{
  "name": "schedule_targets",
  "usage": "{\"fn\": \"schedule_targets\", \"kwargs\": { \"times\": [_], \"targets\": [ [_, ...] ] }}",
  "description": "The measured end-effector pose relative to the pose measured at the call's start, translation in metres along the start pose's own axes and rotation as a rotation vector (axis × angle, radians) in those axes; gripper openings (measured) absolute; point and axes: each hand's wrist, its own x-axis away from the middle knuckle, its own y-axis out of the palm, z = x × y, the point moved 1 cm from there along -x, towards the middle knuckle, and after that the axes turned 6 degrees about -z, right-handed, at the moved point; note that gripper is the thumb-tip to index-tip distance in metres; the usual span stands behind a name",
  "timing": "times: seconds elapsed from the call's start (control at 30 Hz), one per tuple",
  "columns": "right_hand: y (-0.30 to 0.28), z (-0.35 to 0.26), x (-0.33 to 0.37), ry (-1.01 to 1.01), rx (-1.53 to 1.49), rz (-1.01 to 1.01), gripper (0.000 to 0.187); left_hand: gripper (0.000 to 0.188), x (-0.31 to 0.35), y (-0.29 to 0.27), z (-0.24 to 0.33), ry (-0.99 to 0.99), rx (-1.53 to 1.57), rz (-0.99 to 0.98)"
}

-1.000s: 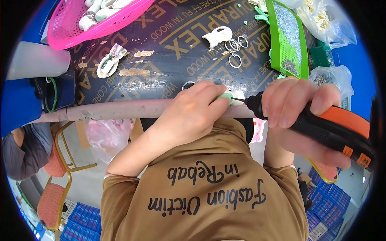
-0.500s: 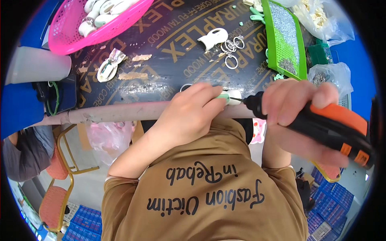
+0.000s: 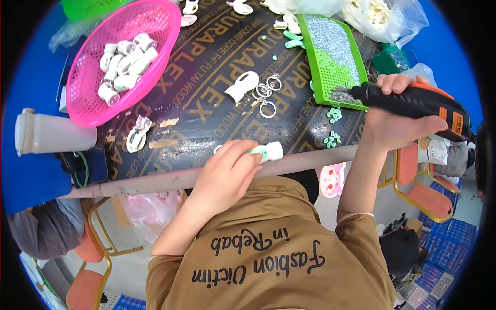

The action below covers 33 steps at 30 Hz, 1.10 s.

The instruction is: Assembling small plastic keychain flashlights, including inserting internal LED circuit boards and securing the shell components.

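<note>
I see a brown shirt (image 3: 330, 287), its short sleeves (image 3: 368, 248) edged pale, black lettering (image 3: 257, 263) across the front, black legwear (image 3: 306, 184) beyond; left hand (image 3: 227, 173) and right hand (image 3: 400, 109) bare.

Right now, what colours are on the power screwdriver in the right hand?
The power screwdriver is mostly black with some orange, seen in the head view.
</note>
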Motion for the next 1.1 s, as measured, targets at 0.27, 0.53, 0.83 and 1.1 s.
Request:
{"fn": "schedule_targets", "kwargs": {
  "times": [0.27,0.53,0.83,1.1],
  "targets": [
    [-0.012,0.041,-0.012,0.089,0.286,0.020,0.066,0.019,-0.002,0.002,0.000,-0.006,-0.007,-0.039],
    [-0.015,0.047,-0.012,0.274,0.488,-0.010,0.041,0.021,-0.005,-0.001,0.000,0.052,-0.007,0.098],
    [-0.028,0.022,0.033,0.458,0.793,-0.023,0.040,0.026,-0.023,-0.018,0.006,0.087,0.204,0.351],
    [0.035,-0.021,0.062,0.412,1.018,-0.287,0.009,0.047,-0.023,-0.009,0.012,-0.061,0.866,0.371]
  ]
}}
